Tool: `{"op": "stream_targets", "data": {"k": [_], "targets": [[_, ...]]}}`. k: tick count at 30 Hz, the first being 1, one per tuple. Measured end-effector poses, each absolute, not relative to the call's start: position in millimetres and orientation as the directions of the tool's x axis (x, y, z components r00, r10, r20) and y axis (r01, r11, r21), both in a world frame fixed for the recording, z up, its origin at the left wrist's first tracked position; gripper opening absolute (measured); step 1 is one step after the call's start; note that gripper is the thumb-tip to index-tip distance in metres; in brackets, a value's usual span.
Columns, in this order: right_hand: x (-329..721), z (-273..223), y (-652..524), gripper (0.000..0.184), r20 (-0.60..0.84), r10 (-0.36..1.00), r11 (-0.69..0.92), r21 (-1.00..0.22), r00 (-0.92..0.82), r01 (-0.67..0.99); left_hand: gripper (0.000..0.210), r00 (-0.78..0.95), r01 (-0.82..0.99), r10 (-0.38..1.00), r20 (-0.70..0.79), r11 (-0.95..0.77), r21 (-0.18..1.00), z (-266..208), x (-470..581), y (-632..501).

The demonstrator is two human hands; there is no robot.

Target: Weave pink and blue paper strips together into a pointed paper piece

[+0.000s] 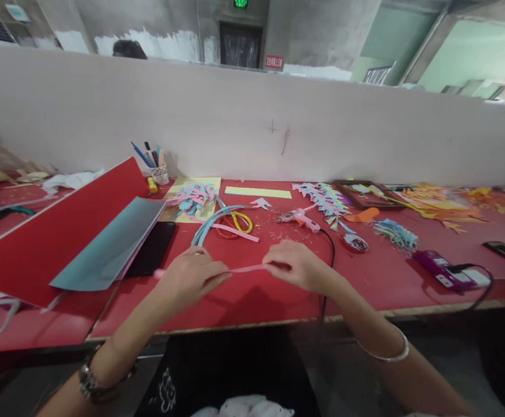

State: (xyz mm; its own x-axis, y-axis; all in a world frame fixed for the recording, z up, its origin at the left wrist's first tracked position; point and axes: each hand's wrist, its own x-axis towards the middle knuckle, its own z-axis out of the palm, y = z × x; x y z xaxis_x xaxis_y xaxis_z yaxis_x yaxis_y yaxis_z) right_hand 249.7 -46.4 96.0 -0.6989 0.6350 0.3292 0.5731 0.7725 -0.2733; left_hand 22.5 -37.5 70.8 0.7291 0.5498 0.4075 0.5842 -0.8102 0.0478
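A narrow pink paper strip [247, 269] is stretched level between my two hands, low over the red table. My left hand [197, 272] pinches it on one side, and a pink end pokes out beyond the wrist side. On the other side, my right hand [293, 265] grips the strip with fingers closed. Just behind my left hand, light blue strips [211, 223] curve up; I cannot tell whether they touch it. Scissors with yellow and red handles [242, 222] and another pink strip [241, 231] lie behind them. A pink glue gun [301, 219] rests beyond my right hand.
Paper piles [194, 197], a pale yellow strip [259, 192] and a fringed paper piece [322, 198] lie along the white partition [235, 127]. Blue sheets [113, 246] and a red board [68, 231] stand left. A purple power strip [443, 271] and cable lie right.
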Motion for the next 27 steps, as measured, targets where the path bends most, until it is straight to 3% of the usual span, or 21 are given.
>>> {"op": "stream_targets", "data": {"k": [6,11,17,22,27], "targets": [[227,88,-55,0.014,0.389,0.626,0.77,-0.174,-0.676,0.614,0.038,0.689,0.624,0.668,0.282,-0.745,0.237,72,31,-45],[217,80,-60,0.014,0.421,0.673,0.724,-0.209,-0.608,0.657,0.041,0.674,0.562,0.702,0.23,-0.689,0.458,72,42,-48],[239,73,-53,0.013,0.472,0.713,0.66,-0.202,-0.519,0.724,0.043,0.673,0.608,0.73,0.12,-0.638,0.473,73,28,-45],[267,66,-46,0.015,0.434,0.773,0.575,-0.173,-0.462,0.8,0.044,0.65,0.648,0.756,0.079,-0.606,0.46,73,6,-42],[300,65,-40,0.018,0.445,0.843,0.39,-0.118,-0.303,0.913,0.047,0.601,0.717,0.797,0.056,-0.569,0.403,73,-9,-42]]}}
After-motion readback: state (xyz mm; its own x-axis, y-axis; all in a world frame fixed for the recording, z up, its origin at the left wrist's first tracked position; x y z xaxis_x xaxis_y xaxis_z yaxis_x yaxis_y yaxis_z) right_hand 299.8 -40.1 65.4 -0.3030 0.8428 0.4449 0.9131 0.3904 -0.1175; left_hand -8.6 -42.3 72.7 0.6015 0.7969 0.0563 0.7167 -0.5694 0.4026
